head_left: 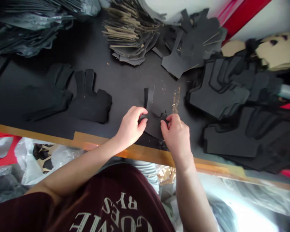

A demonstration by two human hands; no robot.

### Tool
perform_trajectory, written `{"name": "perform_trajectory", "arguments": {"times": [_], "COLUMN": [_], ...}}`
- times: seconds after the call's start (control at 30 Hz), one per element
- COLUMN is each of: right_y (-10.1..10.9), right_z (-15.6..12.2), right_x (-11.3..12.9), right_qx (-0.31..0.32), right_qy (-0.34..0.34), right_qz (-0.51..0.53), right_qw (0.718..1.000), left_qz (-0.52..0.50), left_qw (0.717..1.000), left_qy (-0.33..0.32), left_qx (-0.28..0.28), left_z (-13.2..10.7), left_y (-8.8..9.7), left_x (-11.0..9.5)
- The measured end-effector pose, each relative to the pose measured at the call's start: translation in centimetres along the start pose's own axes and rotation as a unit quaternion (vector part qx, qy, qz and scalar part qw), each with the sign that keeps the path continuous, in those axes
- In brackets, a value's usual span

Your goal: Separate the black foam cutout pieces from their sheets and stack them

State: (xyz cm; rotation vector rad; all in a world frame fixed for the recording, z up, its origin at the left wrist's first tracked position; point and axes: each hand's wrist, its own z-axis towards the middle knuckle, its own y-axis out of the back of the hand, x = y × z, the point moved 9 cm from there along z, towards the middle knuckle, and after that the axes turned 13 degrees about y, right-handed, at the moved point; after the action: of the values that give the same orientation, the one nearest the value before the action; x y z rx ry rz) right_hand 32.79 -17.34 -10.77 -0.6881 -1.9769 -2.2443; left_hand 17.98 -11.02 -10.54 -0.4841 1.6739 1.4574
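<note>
At the bench edge, left hand and right hand fingers pinch a black cutout.

You're in a small production workshop, not a home or office. Your black-topped counter with its wooden edge is crowded with batch work: stacks of black cut-outs, a pile of layered pieces with tan edges, and tan cut board. A red metal frame runs behind, and plastic bags holding more pieces sit below the counter.
</note>
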Motion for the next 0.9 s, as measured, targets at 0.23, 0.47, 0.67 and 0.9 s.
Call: {"name": "perform_trajectory", "arguments": {"times": [0.23,0.47,0.67,0.9], "right_y": [-0.3,-0.2,0.2,0.5], "right_z": [0.1,0.2,0.0,-0.3], "right_x": [0.1,0.1,0.6,2.0], "right_qx": [0.058,0.034,0.03,-0.019], "right_qy": [-0.013,0.004,-0.001,0.048], "right_qz": [-0.02,0.001,-0.055,-0.092], "right_qw": [0.998,0.999,0.998,0.994], "left_qz": [0.014,0.02,0.024,0.031], "left_qw": [1.0,0.999,0.999,0.999], "left_qy": [-0.02,-0.027,-0.032,-0.032], "left_qx": [-0.008,-0.003,-0.001,-0.004], "left_z": [0.0,-0.1,-0.2,-0.4], "left_y": [0.1,-0.1,-0.2,-0.4], "left_x": [-0.2,-0.5,-0.6,-0.6]}}
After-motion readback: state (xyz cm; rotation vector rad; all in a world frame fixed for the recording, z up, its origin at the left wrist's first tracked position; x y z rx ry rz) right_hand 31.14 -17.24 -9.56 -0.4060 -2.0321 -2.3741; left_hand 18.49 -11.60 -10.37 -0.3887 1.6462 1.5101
